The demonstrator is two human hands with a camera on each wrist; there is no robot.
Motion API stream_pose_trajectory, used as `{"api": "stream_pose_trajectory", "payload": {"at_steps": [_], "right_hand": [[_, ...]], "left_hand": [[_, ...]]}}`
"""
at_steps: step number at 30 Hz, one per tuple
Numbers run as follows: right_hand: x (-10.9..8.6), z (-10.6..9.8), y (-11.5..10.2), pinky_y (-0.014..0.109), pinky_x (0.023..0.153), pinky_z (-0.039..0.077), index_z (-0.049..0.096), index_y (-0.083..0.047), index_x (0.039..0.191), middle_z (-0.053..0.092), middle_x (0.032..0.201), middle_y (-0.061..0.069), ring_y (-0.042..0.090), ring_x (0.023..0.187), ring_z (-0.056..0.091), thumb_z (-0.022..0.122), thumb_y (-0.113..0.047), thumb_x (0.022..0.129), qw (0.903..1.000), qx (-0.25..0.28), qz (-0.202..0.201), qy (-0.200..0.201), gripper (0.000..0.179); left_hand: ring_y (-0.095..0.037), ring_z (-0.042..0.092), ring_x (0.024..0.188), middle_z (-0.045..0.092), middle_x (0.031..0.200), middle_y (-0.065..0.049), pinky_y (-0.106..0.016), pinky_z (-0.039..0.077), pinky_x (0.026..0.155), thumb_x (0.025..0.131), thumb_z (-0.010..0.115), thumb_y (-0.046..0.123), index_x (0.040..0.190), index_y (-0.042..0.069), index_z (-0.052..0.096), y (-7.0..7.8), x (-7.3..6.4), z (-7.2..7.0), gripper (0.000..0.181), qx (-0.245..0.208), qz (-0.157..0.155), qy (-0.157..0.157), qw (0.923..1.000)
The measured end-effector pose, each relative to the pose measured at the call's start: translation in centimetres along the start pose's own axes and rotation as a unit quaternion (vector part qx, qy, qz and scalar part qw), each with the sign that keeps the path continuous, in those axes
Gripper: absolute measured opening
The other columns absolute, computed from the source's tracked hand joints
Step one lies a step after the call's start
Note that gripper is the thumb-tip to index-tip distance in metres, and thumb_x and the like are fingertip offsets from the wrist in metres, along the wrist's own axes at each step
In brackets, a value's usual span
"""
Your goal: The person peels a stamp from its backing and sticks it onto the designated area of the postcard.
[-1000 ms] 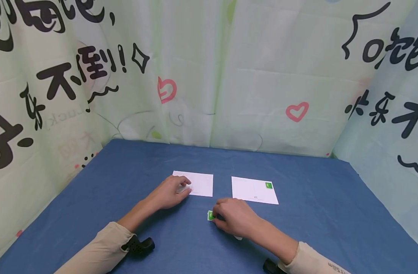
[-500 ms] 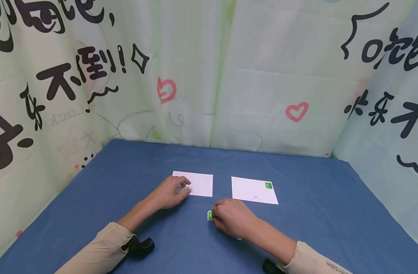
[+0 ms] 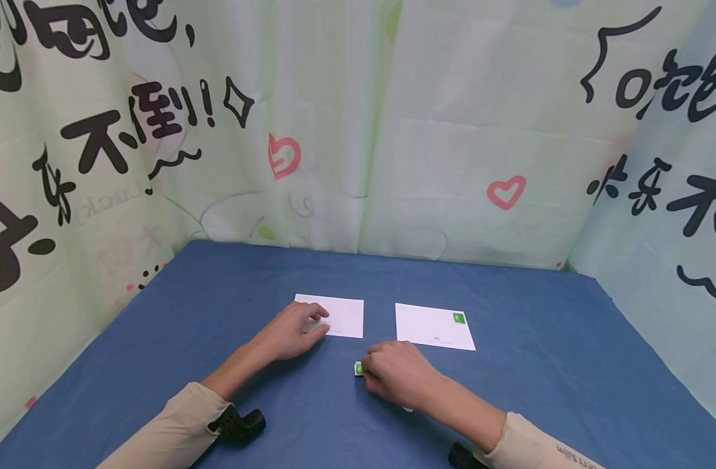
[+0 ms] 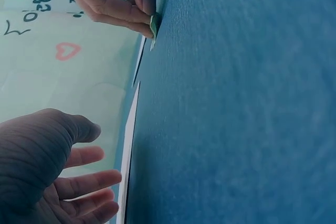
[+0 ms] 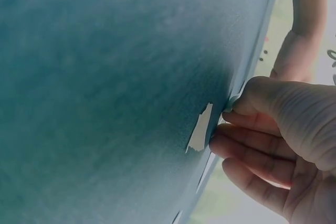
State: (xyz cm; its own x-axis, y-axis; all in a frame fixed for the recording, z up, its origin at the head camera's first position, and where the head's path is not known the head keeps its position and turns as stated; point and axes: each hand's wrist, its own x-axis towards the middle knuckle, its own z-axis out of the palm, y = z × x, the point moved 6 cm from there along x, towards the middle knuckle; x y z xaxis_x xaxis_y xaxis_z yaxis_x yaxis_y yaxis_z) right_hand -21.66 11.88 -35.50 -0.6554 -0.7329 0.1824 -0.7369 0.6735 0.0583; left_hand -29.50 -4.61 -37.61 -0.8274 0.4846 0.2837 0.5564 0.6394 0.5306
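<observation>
My right hand (image 3: 401, 374) pinches a small green postage stamp (image 3: 358, 369) by its edge, low over the blue cloth. In the left wrist view, the thumb and fingertips meet on the stamp (image 4: 154, 25). Fingers relaxed and slightly bent, my left hand (image 3: 293, 331) lies over the left part of a white card (image 3: 346, 317), hiding that corner. To the right lies a second white card (image 3: 430, 326), with a green stamp (image 3: 459, 318) at its upper right corner. Partly hidden beneath my right hand is a torn white paper scrap (image 5: 200, 128).
Blue cloth (image 3: 510, 384) covers the table. Pale printed curtains (image 3: 440, 143) with lettering and hearts enclose the back and both sides. A black wrist device (image 3: 240, 422) sits by the left cuff, and another dark one (image 3: 464, 456) by the right.
The right hand's thumb and fingers have drawn closer together at the stamp, which shows a little less. The left hand stays still over its card; the head view shifts slightly.
</observation>
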Motion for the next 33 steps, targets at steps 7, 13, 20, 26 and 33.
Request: {"api": "stream_pose_trajectory", "payload": {"at_steps": [7, 13, 20, 26, 33], "right_hand": [[-0.2, -0.1, 0.1, 0.02, 0.048, 0.031, 0.064, -0.017, 0.068, 0.047, 0.061, -0.01, 0.003, 0.052, 0.037, 0.075, -0.007, 0.082, 0.9994, -0.008, 0.002, 0.033, 0.02], [-0.4, -0.6, 0.3, 0.023, 0.049, 0.038, 0.067, -0.017, 0.07, 0.057, 0.065, -0.009, 0.004, 0.054, 0.046, 0.076, -0.008, 0.079, 0.9967, -0.013, 0.011, 0.08, 0.016], [-0.7, -1.0, 0.8, 0.023, 0.053, 0.044, 0.07, -0.017, 0.073, 0.064, 0.072, -0.008, 0.004, 0.059, 0.053, 0.077, -0.009, 0.081, 0.9945, 0.015, 0.039, 0.096, 0.013], [-1.0, -1.5, 1.2, 0.025, 0.058, 0.049, 0.071, -0.017, 0.075, 0.067, 0.074, -0.007, 0.004, 0.064, 0.058, 0.077, -0.007, 0.08, 0.9898, 0.06, 0.069, 0.109, 0.013], [-1.5, -2.0, 1.8, 0.029, 0.066, 0.055, 0.077, -0.013, 0.082, 0.071, 0.079, -0.006, 0.012, 0.073, 0.068, 0.075, -0.006, 0.082, 0.9807, 0.11, 0.101, 0.126, 0.007]], "left_hand": [[-0.03, 0.065, 0.109, 0.072, 0.113, -0.01, -0.049, 0.051, 0.097, 0.098, 0.067, 0.018, 0.117, 0.003, 0.071, 0.3, -0.1, 0.2, 0.024, -0.004, 0.0, -0.007, 1.0], [-0.03, 0.066, 0.109, 0.073, 0.113, -0.009, -0.048, 0.051, 0.097, 0.098, 0.067, 0.016, 0.116, 0.002, 0.072, 1.1, -0.2, 0.1, 0.023, -0.005, 0.024, -0.004, 0.9997], [-0.03, 0.066, 0.108, 0.072, 0.114, -0.013, -0.048, 0.05, 0.097, 0.099, 0.066, 0.015, 0.117, 0.001, 0.07, 2.4, -0.5, 0.2, 0.024, -0.017, 0.053, -0.017, 0.9983], [-0.029, 0.066, 0.108, 0.073, 0.114, -0.013, -0.047, 0.05, 0.096, 0.1, 0.065, 0.015, 0.119, 0.0, 0.069, 3.5, -0.7, 0.3, 0.025, -0.035, 0.073, -0.029, 0.9963], [-0.027, 0.067, 0.108, 0.073, 0.116, -0.011, -0.046, 0.052, 0.095, 0.101, 0.064, 0.018, 0.121, 0.001, 0.069, 4.3, -0.9, 0.9, 0.027, -0.065, 0.078, -0.053, 0.9934]]}}
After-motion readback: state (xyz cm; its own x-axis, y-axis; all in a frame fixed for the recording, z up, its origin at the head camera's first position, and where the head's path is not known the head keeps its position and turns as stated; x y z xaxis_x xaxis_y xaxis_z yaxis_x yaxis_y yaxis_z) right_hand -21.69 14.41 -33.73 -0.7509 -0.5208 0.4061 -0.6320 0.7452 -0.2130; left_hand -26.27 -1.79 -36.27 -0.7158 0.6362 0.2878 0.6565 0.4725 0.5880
